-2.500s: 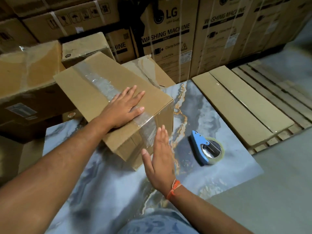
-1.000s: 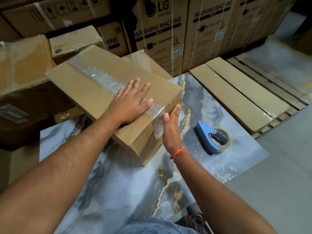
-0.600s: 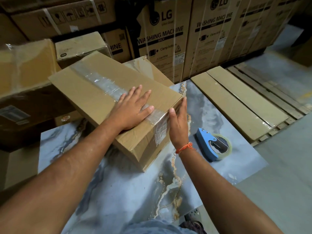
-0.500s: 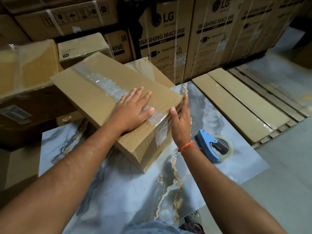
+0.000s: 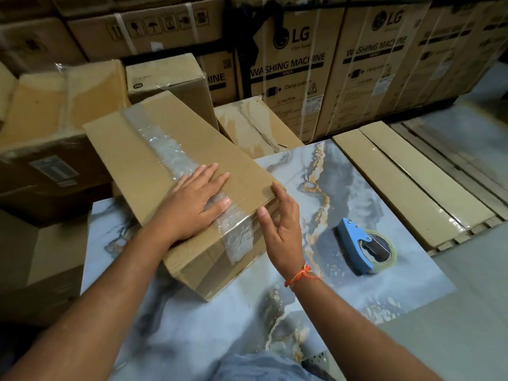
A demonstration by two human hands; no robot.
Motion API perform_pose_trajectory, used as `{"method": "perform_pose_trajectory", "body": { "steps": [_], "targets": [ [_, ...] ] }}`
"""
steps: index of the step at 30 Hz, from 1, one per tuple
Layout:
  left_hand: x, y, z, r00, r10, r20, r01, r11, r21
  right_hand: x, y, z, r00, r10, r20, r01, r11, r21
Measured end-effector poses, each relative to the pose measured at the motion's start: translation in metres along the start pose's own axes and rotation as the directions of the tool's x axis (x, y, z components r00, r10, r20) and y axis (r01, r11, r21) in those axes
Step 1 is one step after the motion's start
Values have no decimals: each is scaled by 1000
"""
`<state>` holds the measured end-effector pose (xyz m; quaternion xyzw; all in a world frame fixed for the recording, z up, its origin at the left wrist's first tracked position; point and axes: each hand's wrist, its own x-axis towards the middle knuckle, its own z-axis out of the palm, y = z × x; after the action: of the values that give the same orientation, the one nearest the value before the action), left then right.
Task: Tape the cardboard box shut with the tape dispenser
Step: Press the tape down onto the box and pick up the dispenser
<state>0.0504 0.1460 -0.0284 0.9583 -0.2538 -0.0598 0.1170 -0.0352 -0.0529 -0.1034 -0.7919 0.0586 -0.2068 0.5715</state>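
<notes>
A brown cardboard box (image 5: 132, 149) lies slanted on the marbled blue-grey tabletop (image 5: 220, 325). A strip of clear tape runs along its top seam and down the near end. My left hand (image 5: 196, 204) rests flat on the taped top near that end, fingers spread. My right hand (image 5: 281, 229) stands edge-on against the box's near right corner, fingers apart, holding nothing. The blue tape dispenser (image 5: 357, 247) with its clear roll lies on the table to the right of my right hand, untouched.
Large LG washing-machine cartons (image 5: 288, 70) form a wall at the back. Other brown boxes (image 5: 55, 111) crowd the left and back of the table. Flat wrapped cardboard packs (image 5: 406, 182) lie on a wooden pallet at the right. Grey floor lies beyond.
My right hand went from hovering in front of the box to pressing on its taped end, then slid up to the right corner. The left hand stayed on top; the dispenser stayed put.
</notes>
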Motion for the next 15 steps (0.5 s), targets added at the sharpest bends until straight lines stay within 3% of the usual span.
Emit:
{"method": "perform_pose_trajectory", "body": {
  "steps": [4, 7, 11, 13, 15],
  "targets": [
    [-8, 41, 3, 999, 17, -29, -19, 995, -93, -17, 14, -28, 996, 87, 35, -89, 994, 59],
    [-5, 86, 22, 984, 177, -33, -180, 977, -116, -33, 38, -64, 986, 168, 8, -169, 985, 27],
    [3, 146, 65, 933, 322, -160, -352, 908, -227, -41, 74, -121, 979, 186, -89, -196, 972, -131],
    [10, 168, 90, 951, 282, -123, -308, 878, -366, -37, 95, -148, 979, 173, -111, -195, 950, -243],
    [22, 186, 114, 986, 167, -11, -150, 852, -502, -29, 114, -172, 981, 150, -121, -182, 928, -326]
  ]
}}
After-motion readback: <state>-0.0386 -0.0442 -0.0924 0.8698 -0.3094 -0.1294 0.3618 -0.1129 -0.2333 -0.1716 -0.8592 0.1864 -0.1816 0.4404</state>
